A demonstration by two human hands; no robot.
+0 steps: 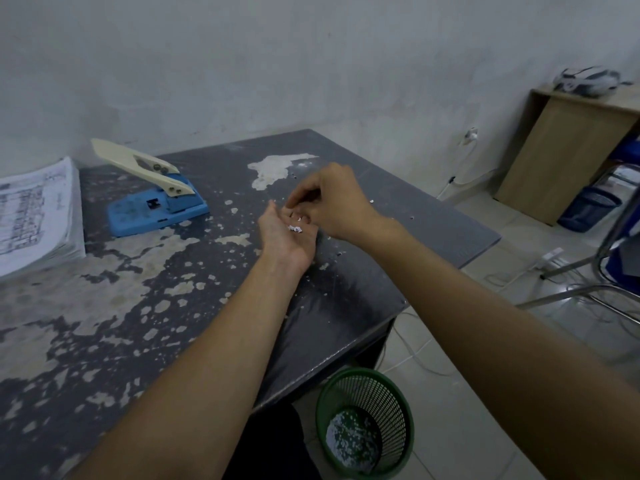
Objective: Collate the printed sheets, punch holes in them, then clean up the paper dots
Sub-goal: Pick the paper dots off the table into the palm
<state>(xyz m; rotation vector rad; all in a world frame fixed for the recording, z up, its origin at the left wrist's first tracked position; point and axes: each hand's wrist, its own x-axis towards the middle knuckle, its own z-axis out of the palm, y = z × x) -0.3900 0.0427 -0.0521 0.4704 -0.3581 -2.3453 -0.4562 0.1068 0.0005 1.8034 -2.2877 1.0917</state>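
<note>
My left hand [284, 237] lies palm up over the middle of the worn grey table [145, 306], cupping several white paper dots [295, 229]. Just above it my right hand [332, 202] hovers with fingertips pinched together over the palm; whether a dot sits between them is too small to tell. A few loose dots [372, 201] remain scattered on the table around the hands. The blue hole punch [156, 206] with its cream lever raised stands at the back left. A thick stack of printed sheets [34, 216] lies at the far left edge.
A green mesh wastebasket [365, 422] with white paper bits at its bottom stands on the floor beside the table's near right corner. A metal chair frame [588, 282], cables and a wooden cabinet [568, 157] fill the right side. A wall runs behind the table.
</note>
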